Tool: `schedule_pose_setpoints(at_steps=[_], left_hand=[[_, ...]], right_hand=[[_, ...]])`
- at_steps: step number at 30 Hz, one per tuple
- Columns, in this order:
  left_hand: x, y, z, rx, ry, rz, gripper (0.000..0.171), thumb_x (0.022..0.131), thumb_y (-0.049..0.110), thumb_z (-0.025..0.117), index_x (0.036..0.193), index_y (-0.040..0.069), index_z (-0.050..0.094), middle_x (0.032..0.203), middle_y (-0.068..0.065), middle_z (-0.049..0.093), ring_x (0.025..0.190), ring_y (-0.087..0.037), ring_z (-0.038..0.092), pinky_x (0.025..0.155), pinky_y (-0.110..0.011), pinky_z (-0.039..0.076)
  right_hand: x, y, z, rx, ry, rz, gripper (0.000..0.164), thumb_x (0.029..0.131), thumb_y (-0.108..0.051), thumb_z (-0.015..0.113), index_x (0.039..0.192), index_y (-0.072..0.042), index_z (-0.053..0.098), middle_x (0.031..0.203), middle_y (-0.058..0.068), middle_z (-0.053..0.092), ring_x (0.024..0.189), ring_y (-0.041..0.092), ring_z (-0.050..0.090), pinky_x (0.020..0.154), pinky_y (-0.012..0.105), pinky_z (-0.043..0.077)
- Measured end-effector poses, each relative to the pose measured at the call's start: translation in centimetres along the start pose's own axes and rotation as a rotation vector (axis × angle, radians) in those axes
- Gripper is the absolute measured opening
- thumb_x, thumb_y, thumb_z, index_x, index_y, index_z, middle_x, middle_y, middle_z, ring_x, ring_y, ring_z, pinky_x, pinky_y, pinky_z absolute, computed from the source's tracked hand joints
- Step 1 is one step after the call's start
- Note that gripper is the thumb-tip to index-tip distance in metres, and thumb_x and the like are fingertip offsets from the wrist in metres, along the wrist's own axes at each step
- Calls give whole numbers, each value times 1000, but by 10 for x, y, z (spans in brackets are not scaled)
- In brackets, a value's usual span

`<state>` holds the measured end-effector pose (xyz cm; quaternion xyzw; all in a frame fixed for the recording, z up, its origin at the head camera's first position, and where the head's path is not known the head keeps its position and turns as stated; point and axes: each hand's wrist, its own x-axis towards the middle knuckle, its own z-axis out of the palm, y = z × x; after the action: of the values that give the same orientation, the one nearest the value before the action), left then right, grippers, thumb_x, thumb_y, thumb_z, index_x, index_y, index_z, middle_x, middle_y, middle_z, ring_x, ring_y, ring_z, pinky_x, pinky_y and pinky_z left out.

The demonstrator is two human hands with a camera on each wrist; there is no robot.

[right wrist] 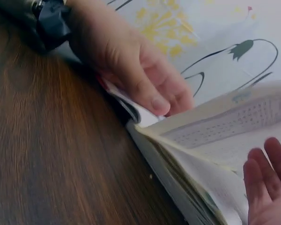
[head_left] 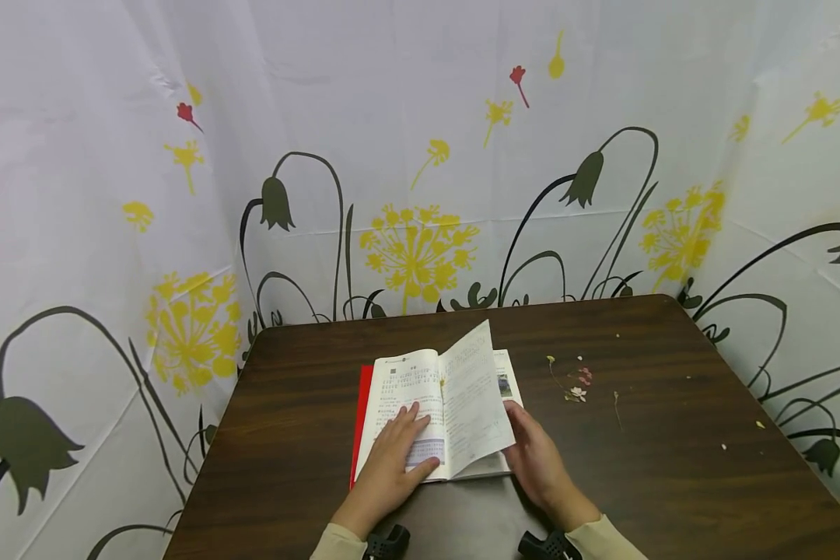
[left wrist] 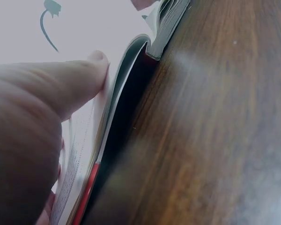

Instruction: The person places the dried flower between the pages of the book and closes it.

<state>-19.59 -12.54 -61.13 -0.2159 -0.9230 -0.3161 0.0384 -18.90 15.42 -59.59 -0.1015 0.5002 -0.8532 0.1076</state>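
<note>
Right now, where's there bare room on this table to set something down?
A wide bare patch of table lies between its left edge and the open book. A narrower strip runs behind the book. Crowded: small flowers right of the book, left hand and right hand at its near side.

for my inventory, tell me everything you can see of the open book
The open book lies on the dark table, red cover showing along its left edge. Its white paper pages carry small print. The left hand rests on the left page; one leaf is partly raised beside the right hand, contact unclear.
</note>
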Motion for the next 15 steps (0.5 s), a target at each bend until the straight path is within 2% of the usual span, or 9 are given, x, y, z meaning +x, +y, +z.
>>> schedule_pose_setpoints(at_steps=[2, 4, 6, 9, 10, 12, 15], left_hand=[[0, 0, 1, -21, 15, -15, 69, 95, 35, 85, 155, 16, 58, 174, -14, 43, 160, -43, 41, 129, -65, 35], [0, 0, 1, -46, 30, -44, 66, 95, 33, 85, 154, 17, 59, 173, -13, 44, 158, -41, 44, 128, -63, 38], [0, -1, 1, -54, 59, -58, 63, 94, 30, 86, 150, 16, 62, 171, -14, 46, 155, -41, 47, 125, -61, 42], [1, -2, 1, -37, 90, -70, 57, 94, 28, 86, 146, 14, 65, 167, -12, 52, 152, -38, 50, 125, -58, 44], [1, -3, 1, -30, 97, -70, 55, 95, 28, 86, 145, 14, 66, 166, -12, 53, 151, -37, 51, 125, -58, 44], [1, -3, 1, -31, 108, -66, 54, 95, 27, 85, 143, 13, 67, 165, -12, 54, 150, -38, 51, 124, -58, 44], [2, -3, 1, -75, 113, -83, 54, 95, 24, 85, 144, 13, 67, 166, -11, 54, 151, -37, 51, 125, -58, 43]], right_hand=[[1, 1, 0, -17, -76, 6, 39, 122, -32, 26, 139, -9, 53, 134, -3, 61, 119, 8, 60, 105, 26, 52], [1, 2, 1, -93, -93, 31, 42, 121, -29, 32, 154, -6, 45, 149, -2, 55, 128, 1, 57, 110, 22, 49], [2, 4, 2, -215, -82, 66, 52, 119, -27, 42, 165, -5, 33, 167, 3, 42, 138, -8, 49, 114, 14, 41], [0, 8, 5, -443, -78, 99, 67, 113, -23, 57, 170, -5, 27, 178, 11, 30, 143, -18, 37, 116, 8, 31], [-1, 10, 5, -517, -90, 96, 69, 111, -22, 62, 170, -7, 29, 178, 13, 31, 145, -15, 36, 117, 7, 29], [-1, 12, 7, -629, -134, 52, 70, 107, -20, 68, 167, -8, 34, 174, 18, 38, 151, -1, 39, 119, 10, 27], [-3, 15, 9, -744, -202, -28, 76, 105, -21, 72, 170, -16, 33, 175, 12, 39, 161, 17, 35, 124, 13, 23]])
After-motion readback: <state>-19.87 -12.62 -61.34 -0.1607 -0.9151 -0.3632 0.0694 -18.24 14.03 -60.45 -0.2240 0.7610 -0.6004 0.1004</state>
